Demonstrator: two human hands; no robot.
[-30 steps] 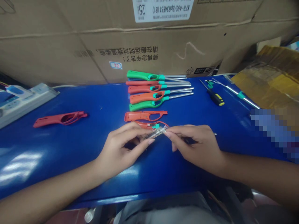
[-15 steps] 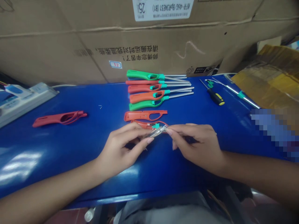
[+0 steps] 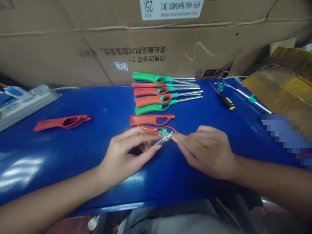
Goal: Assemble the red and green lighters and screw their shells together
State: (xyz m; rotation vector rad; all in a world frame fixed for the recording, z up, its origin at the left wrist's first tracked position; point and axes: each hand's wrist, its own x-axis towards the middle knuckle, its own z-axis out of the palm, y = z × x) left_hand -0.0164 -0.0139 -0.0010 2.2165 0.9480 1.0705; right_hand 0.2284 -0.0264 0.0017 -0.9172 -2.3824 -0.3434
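Note:
A clear lighter fuel tank [image 3: 160,140] lies tilted between the thumb and fingers of my left hand [image 3: 130,151], its white-tipped end pointing up and right. My right hand [image 3: 207,151] has its fingers closed at that tip, and the fingertips partly cover it. Just behind the tank is an orange handle half [image 3: 152,130] with a green trigger piece [image 3: 162,131], partly hidden by my left hand. Beyond it another orange handle shell [image 3: 152,120] lies flat on the blue table [image 3: 97,156].
Several gas lighters with green, red and orange handles, among them a green one [image 3: 152,109], lie in a row. A red handle shell [image 3: 62,123] lies left near a power strip [image 3: 29,102]. To the right are a screwdriver [image 3: 225,101], a metal lighter tube [image 3: 260,105] and a cardboard box [image 3: 280,74].
My right hand has rolled over so that more of its back shows, with its fingers still at the tank's tip. My left hand still holds the tank.

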